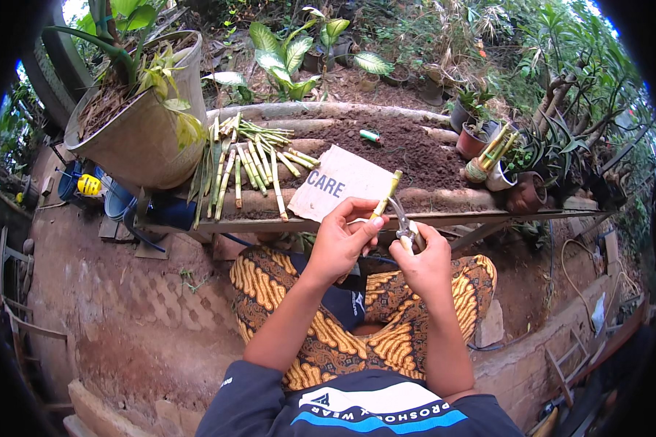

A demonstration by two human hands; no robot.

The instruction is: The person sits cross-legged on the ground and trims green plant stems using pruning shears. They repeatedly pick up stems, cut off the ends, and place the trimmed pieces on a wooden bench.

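My left hand (345, 235) grips a short green-yellow stem cutting (387, 192) between thumb and fingers, its upper end pointing up and to the right. In my right hand (425, 254) is a pair of pruning shears (403, 223) with white handles. Their curved metal blades lie against the side of the cutting or just beside it; I cannot tell if they touch. Behind my hands a torn piece of cardboard (341, 183) with printed writing rests on the bench. Many cut stem pieces (259, 158) lie in a loose pile to its left.
A heap of dark soil (415, 147) covers part of the slatted bench (306, 111), with a small green spool (369, 135) on it. A large potted plant (147, 120) stands at the left. On the right are small pots (472, 141) and a twine-bound bundle of stems (492, 153).
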